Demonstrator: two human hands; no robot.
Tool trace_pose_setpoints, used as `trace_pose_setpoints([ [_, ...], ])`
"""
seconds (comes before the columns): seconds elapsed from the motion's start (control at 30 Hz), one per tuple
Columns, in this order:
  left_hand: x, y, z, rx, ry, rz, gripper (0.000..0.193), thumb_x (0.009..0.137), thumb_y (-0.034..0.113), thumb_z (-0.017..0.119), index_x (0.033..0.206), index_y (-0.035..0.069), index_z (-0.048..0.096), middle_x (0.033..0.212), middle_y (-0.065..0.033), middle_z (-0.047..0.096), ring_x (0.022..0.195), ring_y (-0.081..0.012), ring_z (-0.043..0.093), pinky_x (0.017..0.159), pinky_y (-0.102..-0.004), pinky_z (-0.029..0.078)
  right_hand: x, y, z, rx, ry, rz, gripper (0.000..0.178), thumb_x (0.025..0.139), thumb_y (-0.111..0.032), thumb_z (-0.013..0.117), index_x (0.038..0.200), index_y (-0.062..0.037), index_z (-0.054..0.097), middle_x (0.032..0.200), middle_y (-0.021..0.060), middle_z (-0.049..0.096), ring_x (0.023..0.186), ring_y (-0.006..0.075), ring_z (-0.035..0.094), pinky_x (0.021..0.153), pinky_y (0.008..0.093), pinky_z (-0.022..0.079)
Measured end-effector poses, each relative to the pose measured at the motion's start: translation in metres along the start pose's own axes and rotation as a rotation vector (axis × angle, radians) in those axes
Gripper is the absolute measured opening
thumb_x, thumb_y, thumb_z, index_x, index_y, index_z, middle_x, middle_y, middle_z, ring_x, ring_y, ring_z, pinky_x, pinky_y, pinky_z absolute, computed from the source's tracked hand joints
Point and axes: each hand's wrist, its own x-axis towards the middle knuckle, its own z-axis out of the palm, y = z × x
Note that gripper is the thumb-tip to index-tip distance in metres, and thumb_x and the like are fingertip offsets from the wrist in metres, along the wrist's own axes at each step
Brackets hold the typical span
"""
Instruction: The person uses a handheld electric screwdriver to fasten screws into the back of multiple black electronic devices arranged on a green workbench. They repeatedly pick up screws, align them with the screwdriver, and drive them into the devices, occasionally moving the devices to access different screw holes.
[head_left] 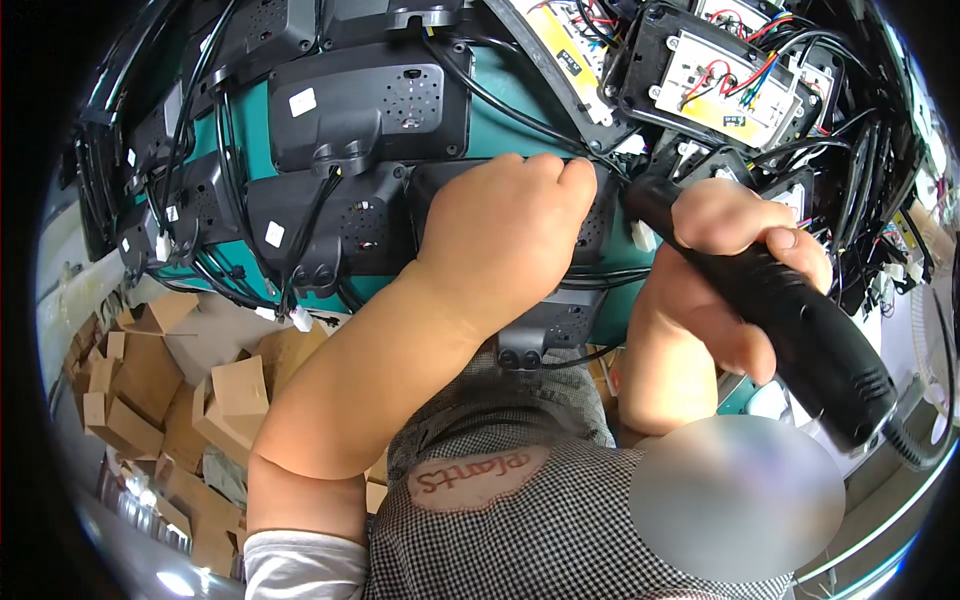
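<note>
My right hand (pixel 715 290) is wrapped round a black corded electric screwdriver (pixel 815 345). The tool slants from lower right to upper left, and its front end comes close to my left hand's knuckles; the bit's tip cannot be made out. My left hand (pixel 505 225) is closed, back upward, over a black plastic housing (pixel 598 225). Its curled fingers hide whatever they hold. Just right of that hand is a white connector (pixel 643 236). Below it, near my body, another black housing (pixel 555 325) with a cable lies at the table edge.
Several black housings with cables and white stickers, such as one housing (pixel 370 110), cover the green tabletop (pixel 500 75). At the upper right lie opened units (pixel 725 85) with white inner plates and coloured wires. Cardboard boxes (pixel 150 390) stand on the floor at left.
</note>
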Motion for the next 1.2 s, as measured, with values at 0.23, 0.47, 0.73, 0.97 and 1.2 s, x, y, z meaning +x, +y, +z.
trace_pose_setpoints([
  [0.23, -0.004, -0.003, -0.01, -0.511, 0.241, -0.046, 0.022, 0.088, 0.017, 0.054, 0.103, 0.003, 0.061, 0.08, -0.0084, 0.063, 0.074, -0.022, 0.061, 0.062, -0.0338, 0.048, 0.018, -0.027, -0.014, 0.265, 0.115, 0.081, 0.076, 0.075, -0.069, 0.053, 0.114, -0.0041, 0.05, 0.085, 0.0131, 0.056, 0.066, 0.0235, 0.057, 0.058, 0.0369, 0.049],
  [0.47, -0.033, 0.01, -0.032, -2.001, -0.163, -0.527, 0.062, 0.097, 0.046, 0.026, 0.127, -0.006, 0.042, 0.119, -0.0186, 0.055, 0.107, -0.0271, 0.055, 0.091, -0.0339, 0.044, 0.045, -0.087, 0.01, 0.534, 0.153, 0.335, 0.065, 0.064, -0.053, 0.07, 0.097, 0.0003, 0.055, 0.082, 0.0062, 0.055, 0.067, 0.0163, 0.053, 0.065, 0.0291, 0.04],
  [0.73, -0.052, 0.028, -0.037, -2.007, -0.237, -0.429, 0.067, 0.096, 0.049, 0.022, 0.132, -0.006, 0.037, 0.128, -0.0193, 0.048, 0.119, -0.0256, 0.047, 0.098, -0.0356, 0.04, 0.039, -0.089, 0.016, 0.496, 0.052, 0.289, 0.069, 0.071, -0.059, 0.064, 0.108, -0.0012, 0.055, 0.084, 0.0058, 0.054, 0.068, 0.0169, 0.054, 0.066, 0.0322, 0.042],
  [0.97, -0.053, 0.032, -0.034, -1.998, -0.172, -0.444, 0.064, 0.097, 0.047, 0.024, 0.132, -0.005, 0.038, 0.126, -0.0189, 0.05, 0.118, -0.0241, 0.048, 0.097, -0.0356, 0.041, 0.033, -0.083, 0.012, 0.501, -0.057, 0.275, 0.075, 0.075, -0.063, 0.058, 0.116, -0.0007, 0.051, 0.087, 0.007, 0.053, 0.069, 0.0181, 0.055, 0.065, 0.0327, 0.043],
  [1.2, -0.06, 0.026, -0.028, -1.7, -0.224, -0.471, 0.037, 0.094, 0.025, 0.046, 0.116, -0.004, 0.052, 0.103, -0.0135, 0.061, 0.093, -0.0183, 0.06, 0.081, -0.0297, 0.05, 0.034, -0.086, 0.007, 0.512, -0.028, 0.285, 0.075, 0.072, -0.062, 0.062, 0.114, -0.001, 0.05, 0.087, 0.0065, 0.053, 0.069, 0.0172, 0.054, 0.063, 0.0314, 0.042],
])
